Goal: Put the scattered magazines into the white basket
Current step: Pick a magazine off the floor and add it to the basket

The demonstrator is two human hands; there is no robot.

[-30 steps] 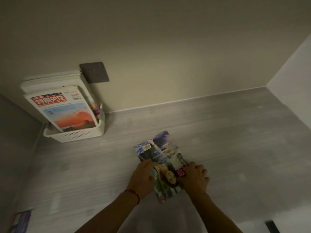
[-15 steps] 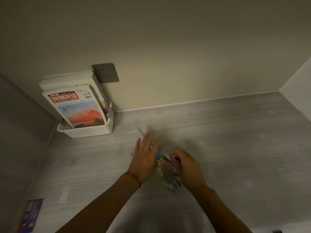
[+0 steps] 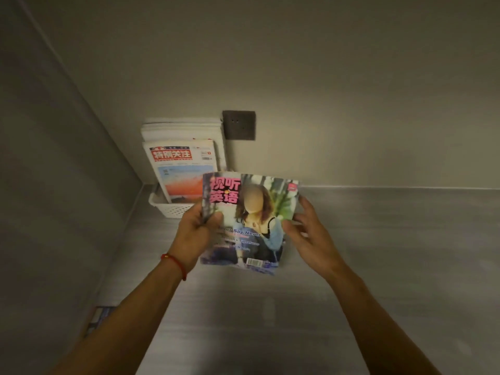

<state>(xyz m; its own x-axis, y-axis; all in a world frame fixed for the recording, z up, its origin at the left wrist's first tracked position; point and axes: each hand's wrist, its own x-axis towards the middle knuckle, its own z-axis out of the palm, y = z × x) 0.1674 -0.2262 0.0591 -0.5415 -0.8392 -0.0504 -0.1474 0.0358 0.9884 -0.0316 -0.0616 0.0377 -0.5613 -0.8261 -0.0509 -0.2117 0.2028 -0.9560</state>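
Your two bare forearms, no sleeves in view.

Your left hand [image 3: 193, 234] has a thin red string bracelet [image 3: 175, 263] around its wrist, left of centre in the frame. Your right hand [image 3: 311, 236], right of centre, wears nothing; neither hand shows rings or a watch.

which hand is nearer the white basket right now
Left. The left hand grips the held magazine by its left edge, just in front of the white basket; the right hand is at the magazine's right edge, farther off.
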